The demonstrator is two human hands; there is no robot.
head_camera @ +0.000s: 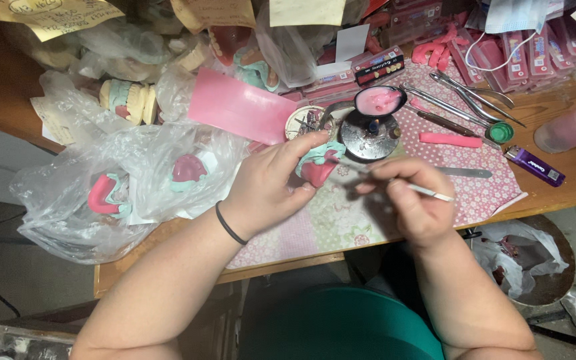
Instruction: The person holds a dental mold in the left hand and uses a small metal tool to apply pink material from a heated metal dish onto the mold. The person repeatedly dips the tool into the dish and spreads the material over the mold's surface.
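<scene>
My left hand [268,183] grips a teal dental cast with pink wax [317,165] just above the patterned mat [481,187]. A black band sits on that wrist. My right hand [411,197] pinches a thin metal wax tool [428,192], its working tip blurred and pointed at the cast. Behind the cast stands a small round burner [370,137] with a spoon of melted pink wax [380,100] over it.
A pink wax sheet [241,107], clear plastic bags holding more casts [121,187], metal pliers and instruments [468,97], a pink wax stick [449,139], a purple lighter [535,165] and a clear bottle [575,127] crowd the wooden bench. A bowl in a plastic bag [528,257] sits lower right.
</scene>
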